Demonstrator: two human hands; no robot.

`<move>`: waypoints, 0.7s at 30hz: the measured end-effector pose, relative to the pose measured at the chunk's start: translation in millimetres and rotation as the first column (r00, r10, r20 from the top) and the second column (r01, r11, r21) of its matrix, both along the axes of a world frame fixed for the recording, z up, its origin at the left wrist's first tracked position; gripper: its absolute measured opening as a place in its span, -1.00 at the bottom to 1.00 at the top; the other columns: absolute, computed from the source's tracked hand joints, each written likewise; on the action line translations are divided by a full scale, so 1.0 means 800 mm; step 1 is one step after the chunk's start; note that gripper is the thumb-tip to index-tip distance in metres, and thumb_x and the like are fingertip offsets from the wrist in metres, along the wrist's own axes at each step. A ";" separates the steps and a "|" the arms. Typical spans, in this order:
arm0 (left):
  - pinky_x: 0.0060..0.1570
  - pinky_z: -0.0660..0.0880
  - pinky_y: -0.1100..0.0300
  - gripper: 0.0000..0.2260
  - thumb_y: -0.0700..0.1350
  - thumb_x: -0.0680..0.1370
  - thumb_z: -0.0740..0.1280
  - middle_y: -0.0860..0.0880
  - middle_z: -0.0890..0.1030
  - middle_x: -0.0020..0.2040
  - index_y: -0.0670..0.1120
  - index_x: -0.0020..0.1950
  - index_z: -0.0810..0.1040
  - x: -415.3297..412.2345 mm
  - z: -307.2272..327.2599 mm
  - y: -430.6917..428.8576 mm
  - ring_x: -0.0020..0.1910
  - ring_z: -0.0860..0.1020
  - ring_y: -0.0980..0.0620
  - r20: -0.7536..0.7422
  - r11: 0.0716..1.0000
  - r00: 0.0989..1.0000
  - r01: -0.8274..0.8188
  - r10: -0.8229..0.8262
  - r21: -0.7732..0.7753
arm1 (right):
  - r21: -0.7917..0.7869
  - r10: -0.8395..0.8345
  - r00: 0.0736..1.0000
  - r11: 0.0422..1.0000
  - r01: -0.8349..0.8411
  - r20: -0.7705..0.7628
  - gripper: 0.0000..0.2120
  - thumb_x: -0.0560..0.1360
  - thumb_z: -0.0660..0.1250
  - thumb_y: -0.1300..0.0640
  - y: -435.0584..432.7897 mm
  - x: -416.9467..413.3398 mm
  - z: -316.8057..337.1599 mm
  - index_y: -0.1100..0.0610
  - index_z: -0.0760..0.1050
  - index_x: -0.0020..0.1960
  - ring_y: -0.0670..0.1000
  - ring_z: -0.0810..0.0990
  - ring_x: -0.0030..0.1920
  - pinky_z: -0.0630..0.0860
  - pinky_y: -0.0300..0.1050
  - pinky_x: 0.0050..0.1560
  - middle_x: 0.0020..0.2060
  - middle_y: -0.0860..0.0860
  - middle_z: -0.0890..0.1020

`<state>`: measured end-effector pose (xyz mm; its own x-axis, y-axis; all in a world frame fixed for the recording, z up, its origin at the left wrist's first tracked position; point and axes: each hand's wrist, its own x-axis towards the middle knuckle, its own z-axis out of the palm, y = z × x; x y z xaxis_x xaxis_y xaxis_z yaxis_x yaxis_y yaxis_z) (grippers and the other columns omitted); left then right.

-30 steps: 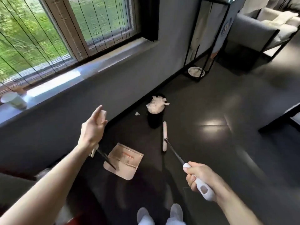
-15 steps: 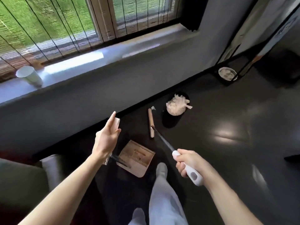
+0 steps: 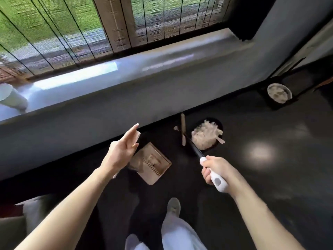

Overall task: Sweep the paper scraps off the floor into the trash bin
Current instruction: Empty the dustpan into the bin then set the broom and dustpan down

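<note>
1. The right hand (image 3: 216, 170), lower right of centre, has its grip closed round the white handle of the broom (image 3: 193, 150).
2. The broom's dark shaft slants up and to the left from that hand. Its pale head stands on the floor (image 3: 270, 186) close to the wall (image 3: 90, 129).
3. The trash bin (image 3: 217, 122), black and round, sits just to the right of the broom head, right of centre in the frame.
4. The bin is heaped with paper scraps (image 3: 205, 136), and one strip hangs over its lower right rim.
5. One small scrap (image 3: 176, 128) lies on the floor just left of the broom head, outside the bin.
6. The left hand (image 3: 122, 152), at centre, has its fingers straight, so its grip is open. A pale handle shows past the fingertips and again below the wrist.
7. Whether the thumb clamps that handle, I cannot tell.
8. The tan dustpan (image 3: 151, 163) hangs just below and to the right of the left hand. I cannot tell whether it touches the floor.
9. A white cup (image 3: 10, 98) stands on the window sill (image 3: 162, 69) at the far left.
10. A round bowl (image 3: 279, 92) of pale stuff sits on the floor at the upper right.
11. A shoe (image 3: 173, 206) is planted on the floor at bottom centre.
</note>
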<state>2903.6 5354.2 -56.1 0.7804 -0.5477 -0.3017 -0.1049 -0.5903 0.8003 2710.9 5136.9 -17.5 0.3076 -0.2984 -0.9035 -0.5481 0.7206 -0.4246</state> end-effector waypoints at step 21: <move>0.21 0.34 0.32 -0.38 -0.14 0.60 0.28 0.29 0.47 0.26 0.45 0.40 0.09 0.199 -0.021 -0.065 0.28 0.47 0.18 0.093 0.957 0.952 0.289 -0.290 0.023 | 0.094 -0.003 0.965 0.995 0.029 -0.261 -0.81 0.57 0.10 0.32 0.023 0.197 -0.010 0.14 0.29 -0.20 -0.13 0.25 -0.64 0.16 -0.38 -0.65 -0.53 0.00 0.28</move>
